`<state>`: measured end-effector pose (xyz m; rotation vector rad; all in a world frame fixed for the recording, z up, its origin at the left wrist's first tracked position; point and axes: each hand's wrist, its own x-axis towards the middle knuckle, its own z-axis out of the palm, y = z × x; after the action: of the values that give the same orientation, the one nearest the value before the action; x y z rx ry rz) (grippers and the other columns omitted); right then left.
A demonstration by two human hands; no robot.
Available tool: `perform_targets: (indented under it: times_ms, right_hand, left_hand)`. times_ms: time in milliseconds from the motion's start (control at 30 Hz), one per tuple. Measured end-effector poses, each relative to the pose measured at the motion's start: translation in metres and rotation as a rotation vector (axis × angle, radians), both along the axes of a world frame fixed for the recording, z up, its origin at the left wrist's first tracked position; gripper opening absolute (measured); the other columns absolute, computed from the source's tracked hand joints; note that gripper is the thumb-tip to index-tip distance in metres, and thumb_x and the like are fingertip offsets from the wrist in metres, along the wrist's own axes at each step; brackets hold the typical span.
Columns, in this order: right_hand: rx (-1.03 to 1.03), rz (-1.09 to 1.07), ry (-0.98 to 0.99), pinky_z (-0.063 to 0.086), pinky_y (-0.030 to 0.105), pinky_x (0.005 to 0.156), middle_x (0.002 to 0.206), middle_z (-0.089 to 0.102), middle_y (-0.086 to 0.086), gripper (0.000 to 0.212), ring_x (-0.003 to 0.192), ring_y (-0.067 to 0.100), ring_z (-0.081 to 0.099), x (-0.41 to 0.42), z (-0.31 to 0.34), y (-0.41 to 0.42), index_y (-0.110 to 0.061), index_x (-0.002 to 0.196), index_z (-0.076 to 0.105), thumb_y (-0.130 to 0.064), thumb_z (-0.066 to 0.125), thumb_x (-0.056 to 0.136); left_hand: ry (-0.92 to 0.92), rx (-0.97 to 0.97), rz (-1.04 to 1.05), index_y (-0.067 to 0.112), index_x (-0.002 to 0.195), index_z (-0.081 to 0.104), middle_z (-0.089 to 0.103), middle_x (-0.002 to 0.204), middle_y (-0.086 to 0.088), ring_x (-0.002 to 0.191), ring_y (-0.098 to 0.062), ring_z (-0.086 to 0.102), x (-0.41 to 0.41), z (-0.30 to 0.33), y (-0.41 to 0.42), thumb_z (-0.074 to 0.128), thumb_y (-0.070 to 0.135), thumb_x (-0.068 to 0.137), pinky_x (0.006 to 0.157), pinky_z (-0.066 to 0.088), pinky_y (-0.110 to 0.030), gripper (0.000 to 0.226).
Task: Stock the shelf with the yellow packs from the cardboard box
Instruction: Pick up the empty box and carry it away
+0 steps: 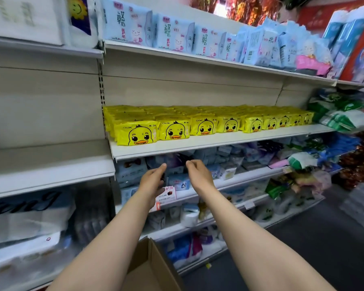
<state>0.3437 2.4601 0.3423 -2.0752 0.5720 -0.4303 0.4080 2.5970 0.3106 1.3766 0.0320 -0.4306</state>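
Both grips released, holding nothing: my left hand (153,181), right hand (198,175) below shelf (219,141). Yellow packs (198,122) fill row at 12 o'clock. Cardboard box (153,267) at 6 o'clock. Judge: between packs; next reach down into box.

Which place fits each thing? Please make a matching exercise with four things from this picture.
Things:
1. yellow packs
2. blue packs
3. box
4. hands (left hand, right hand)

Places:
A. bottom of view, between the forearms
B. top shelf
C. empty, below the middle shelf edge
D. middle shelf, in a row

Pairs: 1-D, 2-B, 3-A, 4-C
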Motion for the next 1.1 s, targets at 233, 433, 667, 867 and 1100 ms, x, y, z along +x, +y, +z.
perform_targets:
  times_ms: [233,433,667,867,1100]
  right_hand:
    - [0.198,-0.066,0.086,0.041,0.036,0.097,0.132,0.058,0.005,0.043,0.119,0.027,0.052,-0.074,-0.050,0.044,-0.020,0.130,0.054,-0.047,0.043,0.099]
    - [0.258,-0.089,0.171,0.035,0.030,0.087,0.138,0.055,0.009,0.048,0.125,0.029,0.050,-0.144,-0.103,0.085,-0.017,0.136,0.052,-0.047,0.048,0.099]
    - [0.319,-0.106,0.257,0.037,0.034,0.095,0.134,0.058,0.010,0.043,0.124,0.030,0.050,-0.184,-0.132,0.129,-0.016,0.130,0.055,-0.044,0.050,0.098]
    - [0.421,-0.169,0.364,0.041,0.036,0.098,0.121,0.062,0.003,0.053,0.117,0.028,0.054,-0.185,-0.165,0.164,-0.024,0.120,0.059,-0.064,0.046,0.088]
    - [0.592,-0.377,0.387,0.042,0.037,0.107,0.131,0.059,-0.003,0.052,0.120,0.026,0.056,-0.163,-0.210,0.192,-0.022,0.127,0.062,-0.058,0.052,0.090]
  left_hand:
    - [0.241,-0.126,-0.042,0.015,0.126,0.056,0.058,0.124,-0.008,0.109,-0.022,0.059,-0.067,-0.037,0.034,0.069,0.047,0.085,0.085,0.052,-0.036,0.054]
    - [0.330,-0.088,-0.068,0.022,0.101,0.058,0.055,0.081,0.002,0.071,-0.012,0.055,-0.134,-0.071,0.072,0.068,0.043,0.087,0.074,0.053,-0.033,0.027]
    - [0.345,0.032,-0.002,0.022,0.108,0.059,0.062,0.110,-0.004,0.093,-0.015,0.060,-0.162,-0.095,0.133,0.076,0.043,0.080,0.086,0.054,-0.037,0.039]
    - [0.332,0.124,-0.031,0.023,0.114,0.058,0.059,0.119,-0.004,0.107,-0.019,0.059,-0.147,-0.113,0.167,0.076,0.046,0.079,0.095,0.052,-0.040,0.046]
    - [0.304,0.275,-0.166,0.024,0.096,0.059,0.060,0.108,0.001,0.107,-0.016,0.055,-0.096,-0.142,0.196,0.071,0.049,0.083,0.100,0.049,-0.042,0.031]
